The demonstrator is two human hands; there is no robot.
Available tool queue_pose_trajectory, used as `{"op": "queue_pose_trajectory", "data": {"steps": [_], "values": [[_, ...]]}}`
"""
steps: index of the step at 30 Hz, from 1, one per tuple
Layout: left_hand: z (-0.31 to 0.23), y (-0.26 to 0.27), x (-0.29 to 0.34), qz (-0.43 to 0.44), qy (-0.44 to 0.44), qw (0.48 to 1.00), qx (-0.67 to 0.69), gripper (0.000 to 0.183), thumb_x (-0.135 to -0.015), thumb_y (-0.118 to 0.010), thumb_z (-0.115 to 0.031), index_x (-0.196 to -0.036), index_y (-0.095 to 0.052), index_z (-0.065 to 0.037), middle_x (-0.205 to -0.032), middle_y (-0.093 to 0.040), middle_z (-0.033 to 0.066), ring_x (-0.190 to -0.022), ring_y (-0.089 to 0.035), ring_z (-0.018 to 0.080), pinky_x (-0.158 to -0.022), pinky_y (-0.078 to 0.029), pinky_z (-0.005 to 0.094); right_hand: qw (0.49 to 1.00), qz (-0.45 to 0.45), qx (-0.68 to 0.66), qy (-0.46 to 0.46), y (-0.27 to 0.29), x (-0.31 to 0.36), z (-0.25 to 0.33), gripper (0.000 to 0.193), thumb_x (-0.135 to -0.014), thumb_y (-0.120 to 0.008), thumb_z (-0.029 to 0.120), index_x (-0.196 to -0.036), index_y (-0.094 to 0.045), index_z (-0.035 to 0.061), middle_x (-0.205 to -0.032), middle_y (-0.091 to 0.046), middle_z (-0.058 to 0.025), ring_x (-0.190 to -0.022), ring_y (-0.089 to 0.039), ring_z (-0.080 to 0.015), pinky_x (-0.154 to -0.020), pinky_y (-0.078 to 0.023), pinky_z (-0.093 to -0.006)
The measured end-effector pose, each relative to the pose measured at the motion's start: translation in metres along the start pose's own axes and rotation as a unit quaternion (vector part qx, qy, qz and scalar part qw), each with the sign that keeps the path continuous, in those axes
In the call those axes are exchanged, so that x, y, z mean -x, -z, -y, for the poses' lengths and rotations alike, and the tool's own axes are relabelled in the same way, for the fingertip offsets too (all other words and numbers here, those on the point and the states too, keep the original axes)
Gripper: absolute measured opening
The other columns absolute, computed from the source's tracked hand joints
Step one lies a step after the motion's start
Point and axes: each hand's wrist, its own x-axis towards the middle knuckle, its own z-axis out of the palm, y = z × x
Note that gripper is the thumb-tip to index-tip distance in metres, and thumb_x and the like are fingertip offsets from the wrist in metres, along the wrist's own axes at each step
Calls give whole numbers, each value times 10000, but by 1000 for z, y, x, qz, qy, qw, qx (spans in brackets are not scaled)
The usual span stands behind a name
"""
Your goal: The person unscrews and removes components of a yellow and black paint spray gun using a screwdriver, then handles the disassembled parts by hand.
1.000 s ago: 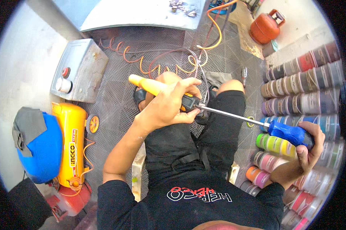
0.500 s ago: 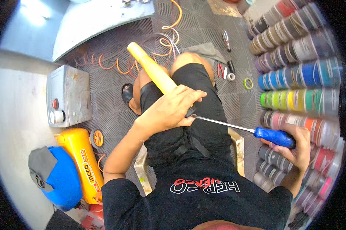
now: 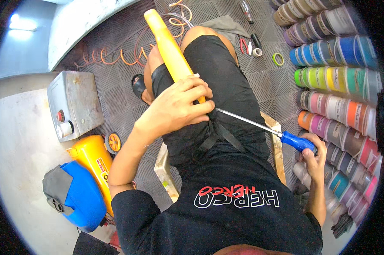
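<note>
Over my lap, my left hand (image 3: 181,102) is closed round the lower end of a long yellow tube-shaped piece (image 3: 171,53), which tapers toward its far end. What kind of piece it is cannot be told, and my fingers hide its near end. At the right, my right hand (image 3: 314,155) grips the blue handle of a screwdriver (image 3: 297,141). Its metal shaft points left across my black shorts (image 3: 219,72), the tip close to the fingers of my left hand but apart from them.
Shelved tubs in many colours (image 3: 336,78) line the right side. Pliers (image 3: 243,46), a green tape roll (image 3: 278,59) and a grey cloth (image 3: 226,26) lie on the floor. Leftward stand a grey metal box (image 3: 83,102), a yellow tank (image 3: 88,153) and a blue object (image 3: 75,191). An orange coiled hose (image 3: 126,57) crosses the floor.
The yellow piece has tilted more upright, its far end pointing further away. The screwdriver tip has come away from beside my left thumb, and the shaft slopes more steeply.
</note>
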Motion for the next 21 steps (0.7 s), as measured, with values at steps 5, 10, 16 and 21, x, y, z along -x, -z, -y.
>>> {"op": "queue_pose_trajectory", "data": {"steps": [5, 10, 16, 21], "values": [[9, 14, -12, 74, -33, 988, -134, 543, -681, -822, -277, -1162, -599, -156, -1155, -576, 38, -1163, -557, 272, -1058, -448, 442, 995, -42, -86, -2, -8, 2, -25, 569, -865, -717, 505, -1019, -666, -41, -779, -622, -53, -526, -551, -100, -451, -404, -239], [15, 17, -28, 50, -38, 979, -192, 503, -710, -797, -432, -1095, -638, -149, -1042, -594, 33, -963, -578, 245, -859, -486, 397, 980, -48, -190, -37, -11, -4, -44, 620, -863, -709, 556, -1080, -635, -20, -647, -572, -44, -487, -515, -88, -418, -370, -225], [17, 0, -51, -86, 54, 969, -224, 530, -676, -801, -525, -916, -645, -79, -843, -555, 56, -789, -567, 257, -717, -487, 396, 954, -83, -285, -45, -20, -5, -61, 623, -882, -695, 553, -1141, -610, -8, -597, -541, -35, -459, -482, -86, -406, -358, -218], [15, -6, -63, -75, 170, 949, -253, 552, -655, -828, -515, -903, -642, -58, -907, -605, 91, -893, -586, 306, -800, -504, 409, 939, -83, -328, -65, -25, -12, -67, 602, -890, -702, 524, -1160, -604, -5, -605, -539, -33, -467, -487, -87, -417, -367, -225]]}}
